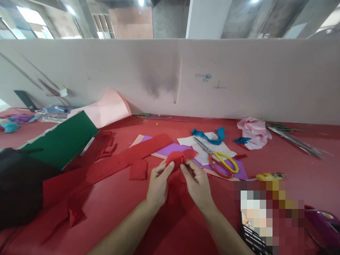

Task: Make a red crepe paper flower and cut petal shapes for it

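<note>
Both of my hands hold a bunched piece of red crepe paper [176,161] above the red table [111,212]. My left hand [158,186] pinches its left side with the fingers closed on it. My right hand [196,184] grips its right side, fingers curled round the paper. A long red paper strip [124,159] lies just to the left, with a small red square piece [138,170] beside it. Behind my hands lie purple and white sheets [172,148] and scissors [219,161] with yellow and red handles.
A green sheet [60,141] and a rolled pink sheet [111,108] lie at the left, a black bag [18,187] at the near left. Blue scraps [209,136], crumpled pink paper [253,131] and metal rods [294,140] sit at the right. A white partition wall [170,78] backs the table.
</note>
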The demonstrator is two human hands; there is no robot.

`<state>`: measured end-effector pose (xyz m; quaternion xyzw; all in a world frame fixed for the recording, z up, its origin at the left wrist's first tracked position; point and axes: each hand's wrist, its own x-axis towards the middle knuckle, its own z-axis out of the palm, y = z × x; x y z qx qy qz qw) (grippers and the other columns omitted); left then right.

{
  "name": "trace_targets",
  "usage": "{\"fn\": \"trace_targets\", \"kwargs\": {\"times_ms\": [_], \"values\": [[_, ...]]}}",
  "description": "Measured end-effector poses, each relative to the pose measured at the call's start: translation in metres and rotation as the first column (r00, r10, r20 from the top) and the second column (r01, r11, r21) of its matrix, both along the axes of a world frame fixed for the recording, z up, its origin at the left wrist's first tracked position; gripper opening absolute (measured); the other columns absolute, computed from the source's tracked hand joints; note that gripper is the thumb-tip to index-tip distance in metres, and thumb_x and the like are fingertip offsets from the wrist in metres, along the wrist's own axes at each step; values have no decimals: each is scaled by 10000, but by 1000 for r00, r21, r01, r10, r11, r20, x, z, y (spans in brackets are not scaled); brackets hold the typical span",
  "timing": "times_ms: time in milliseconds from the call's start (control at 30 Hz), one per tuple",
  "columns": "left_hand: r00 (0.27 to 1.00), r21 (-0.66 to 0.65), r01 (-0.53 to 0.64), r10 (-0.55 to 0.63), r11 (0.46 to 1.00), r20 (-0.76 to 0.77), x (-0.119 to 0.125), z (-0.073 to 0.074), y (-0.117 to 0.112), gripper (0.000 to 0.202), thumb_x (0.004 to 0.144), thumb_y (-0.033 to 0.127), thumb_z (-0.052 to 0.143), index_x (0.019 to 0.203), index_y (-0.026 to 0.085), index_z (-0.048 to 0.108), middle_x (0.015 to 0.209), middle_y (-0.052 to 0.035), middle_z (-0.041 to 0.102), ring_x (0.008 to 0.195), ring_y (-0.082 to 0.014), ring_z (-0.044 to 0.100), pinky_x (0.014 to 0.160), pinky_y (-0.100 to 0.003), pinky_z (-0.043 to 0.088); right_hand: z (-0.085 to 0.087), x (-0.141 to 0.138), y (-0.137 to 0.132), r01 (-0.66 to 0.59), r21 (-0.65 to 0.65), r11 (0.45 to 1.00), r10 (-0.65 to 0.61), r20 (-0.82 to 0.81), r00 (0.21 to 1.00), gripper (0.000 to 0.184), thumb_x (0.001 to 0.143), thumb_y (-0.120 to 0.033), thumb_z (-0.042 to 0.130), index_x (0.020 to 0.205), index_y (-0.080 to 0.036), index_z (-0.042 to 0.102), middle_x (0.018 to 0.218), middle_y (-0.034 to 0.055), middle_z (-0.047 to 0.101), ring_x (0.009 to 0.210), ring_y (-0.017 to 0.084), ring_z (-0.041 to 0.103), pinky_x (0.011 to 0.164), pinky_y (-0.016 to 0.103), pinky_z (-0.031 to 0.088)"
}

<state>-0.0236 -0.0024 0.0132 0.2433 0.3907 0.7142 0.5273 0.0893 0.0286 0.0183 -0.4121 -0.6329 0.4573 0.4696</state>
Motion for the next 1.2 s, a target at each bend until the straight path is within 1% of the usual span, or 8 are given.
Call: {"fn": "trace_targets", "kwargs": {"times_ms": [100,300,433,500,600,667,900,1200], "values": [[999,-7,8,-8,1000,33,2,2,0,116,742,295,756,748,181,774,774,-35,743,787,-173,672,876,-329,512,0,-1,-1,9,-32,999,-11,-71,997,233,896,-386,568,1030,-209,636,989,57,697,897,202,647,822,323,509],[998,13,12,-13,1000,54,2,2,-1,140,726,301,768,780,171,773,781,-32,745,786,-177,667,834,-306,504,-1,-1,0,37,-52,998,-44,-125,991,217,883,-369,597,1038,-221,635,1028,52,705,943,194,654,859,320,515],[952,-41,113,-97,993,289,-8,7,4,418,773,544,663,834,139,748,838,-73,732,773,-190,653,758,-313,517,1,-1,0,-31,-79,996,18,-161,987,207,886,-360,600,1023,-213,651,1040,58,707,976,205,648,894,340,497],[926,-127,148,-93,981,365,-12,8,8,372,775,514,670,808,148,726,815,-54,720,707,-159,631,704,-291,513,1,-2,0,-93,-91,991,74,-196,978,214,888,-357,602,1040,-217,658,1044,54,708,967,202,648,887,335,497],[949,-182,124,-63,975,308,-12,5,11,149,699,279,762,775,163,708,764,-11,704,655,-122,604,709,-261,495,0,-2,0,-149,-107,983,120,-237,964,215,879,-356,616,1039,-223,672,1016,43,713,908,186,647,850,313,505],[967,-141,123,-87,982,239,-9,3,11,133,659,219,770,765,159,716,749,-16,705,683,-135,614,742,-268,488,-2,-2,2,-152,-116,982,119,-253,960,205,874,-353,624,1027,-227,677,1001,36,715,888,180,644,837,305,506],[980,-103,147,-131,984,152,-5,1,9,119,571,171,800,665,165,727,633,-15,685,674,-154,624,718,-269,494,-5,0,5,-137,-136,981,98,-261,960,174,854,-334,648,994,-236,681,962,28,715,892,182,648,847,313,505],[977,-99,171,-156,980,145,-8,1,9,150,542,173,810,681,169,752,714,-42,725,746,-190,653,719,-274,498,-7,-1,6,-135,-115,984,103,-249,963,144,833,-298,665,963,-247,703,958,25,731,894,180,666,850,321,515]]}}
